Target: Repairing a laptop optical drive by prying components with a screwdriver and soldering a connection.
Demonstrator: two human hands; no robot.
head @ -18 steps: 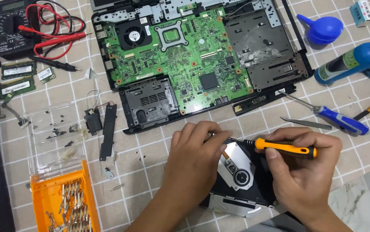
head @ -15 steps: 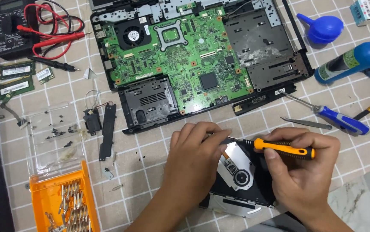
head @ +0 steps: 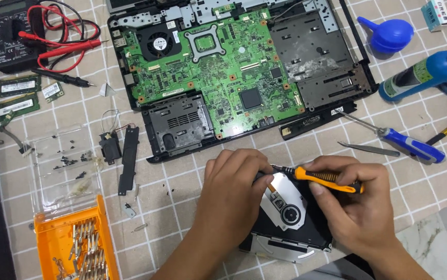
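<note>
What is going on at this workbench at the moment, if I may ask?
A person is working on an optical disc drive lying on the tiled table. The left hand steadies the drive, while the right hand holds an orange-handled screwdriver with its tip at the drive's top edge. Behind them lies an opened laptop with its green board bare.

a desk (head: 182, 207) under a beige cloth with white grid lines fills the view; pale marbled floor (head: 431, 243) shows at five o'clock.
</note>
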